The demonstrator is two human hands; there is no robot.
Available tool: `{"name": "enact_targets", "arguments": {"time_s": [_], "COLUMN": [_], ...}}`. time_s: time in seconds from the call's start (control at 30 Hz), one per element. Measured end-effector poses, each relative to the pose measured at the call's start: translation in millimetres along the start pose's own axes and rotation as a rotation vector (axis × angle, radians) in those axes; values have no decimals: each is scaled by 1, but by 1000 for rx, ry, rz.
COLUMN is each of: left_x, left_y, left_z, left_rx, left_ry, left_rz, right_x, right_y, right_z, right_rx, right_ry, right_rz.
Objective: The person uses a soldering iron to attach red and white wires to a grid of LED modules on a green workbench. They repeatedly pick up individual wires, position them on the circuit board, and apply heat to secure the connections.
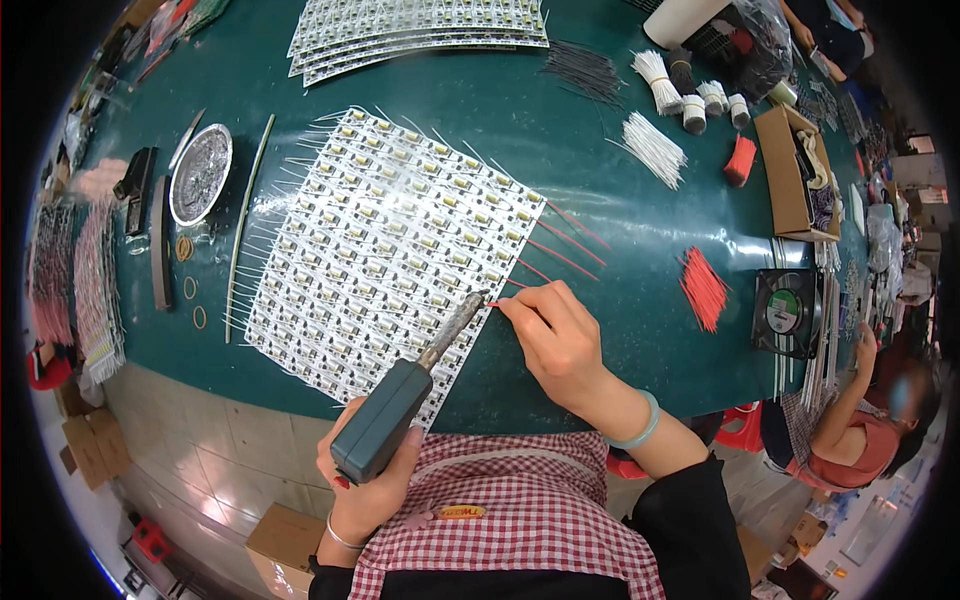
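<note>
My left hand [365, 480] grips the teal handle of a soldering iron [400, 400]; its metal tip reaches the right edge of a large white panel of small circuit boards [390, 240] lying on the dark green table [600, 180]. My right hand [560, 340] pinches a thin red wire [510, 303] and holds its end at the iron's tip, on the panel's edge. Several red wires [570, 245] stick out from the panel's right side; white wires stick out along its other edges.
A loose bundle of red wires [705, 288] lies to the right, next to a small black fan [785, 312]. White wire bundles [655, 148], a cardboard box [795, 175], stacked panels [420, 30] sit farther back. A round metal tin [200, 172] lies at left. A person [860, 420] sits at right.
</note>
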State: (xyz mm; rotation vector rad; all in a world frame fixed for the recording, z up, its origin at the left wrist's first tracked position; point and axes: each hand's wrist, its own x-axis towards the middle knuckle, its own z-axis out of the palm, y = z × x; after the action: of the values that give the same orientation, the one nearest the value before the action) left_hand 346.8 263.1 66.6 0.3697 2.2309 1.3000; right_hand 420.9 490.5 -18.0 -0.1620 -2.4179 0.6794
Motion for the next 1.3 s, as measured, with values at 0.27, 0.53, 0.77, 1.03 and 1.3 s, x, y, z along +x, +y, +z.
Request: {"name": "enact_targets", "arguments": {"time_s": [0.27,0.53,0.77,1.03,1.3], "left_x": [4,6,7,6,3], "left_y": [-5,-1,-4,-4,-3], "left_z": [2,5,9,9,2], "left_rx": [58,75,93,126,147], "left_ry": [-69,-59,-4,13,-25], "left_rz": [125,150,221,281,248], "right_x": [1,3,3,3,3], "right_y": [-1,-2,-3,-4,-4], "right_z": [-2,-3,-4,-3,-2], "right_rx": [-44,-55,-43,-59,-64], "right_ry": [-24,-38,-38,-34,-12], "right_rz": [4,1,7,3,-2]}}
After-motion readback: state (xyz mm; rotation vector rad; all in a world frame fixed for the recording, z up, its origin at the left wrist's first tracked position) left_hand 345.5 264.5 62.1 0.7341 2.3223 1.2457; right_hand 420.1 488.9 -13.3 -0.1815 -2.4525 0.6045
